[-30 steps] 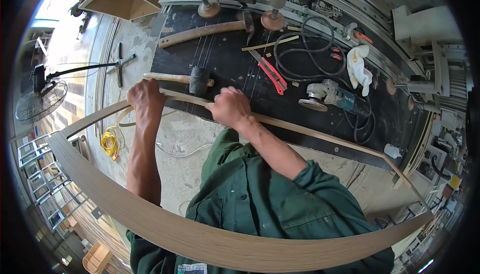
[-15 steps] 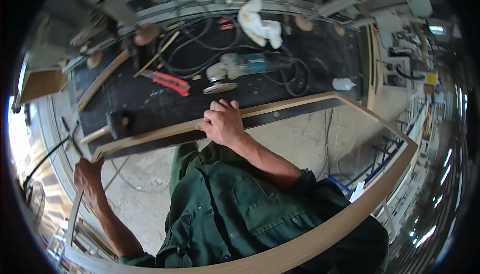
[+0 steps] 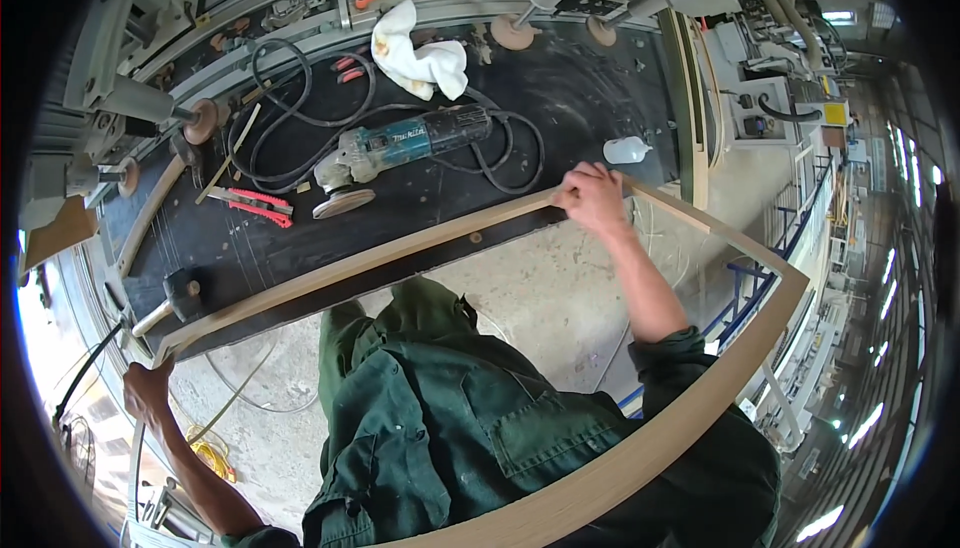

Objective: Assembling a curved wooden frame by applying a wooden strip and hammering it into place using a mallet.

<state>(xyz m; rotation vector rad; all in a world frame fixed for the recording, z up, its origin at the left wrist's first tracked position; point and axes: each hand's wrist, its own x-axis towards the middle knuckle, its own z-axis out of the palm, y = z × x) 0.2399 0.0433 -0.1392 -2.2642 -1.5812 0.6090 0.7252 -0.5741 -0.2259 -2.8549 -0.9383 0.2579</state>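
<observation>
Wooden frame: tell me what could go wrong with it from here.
If the wooden frame swings, its left end could bump the rubber mallet lying close by. Pushed farther over the black work surface, its long rail might scrape against the angle grinder. The right hand could also knock the white bottle near it.

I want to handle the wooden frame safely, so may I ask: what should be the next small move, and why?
Probably slide the right hand slightly outward, to the far right corner of the wooden frame. The left hand grips at the far left corner, while the right grips just short of its corner, so matching holds might steady it better.
</observation>
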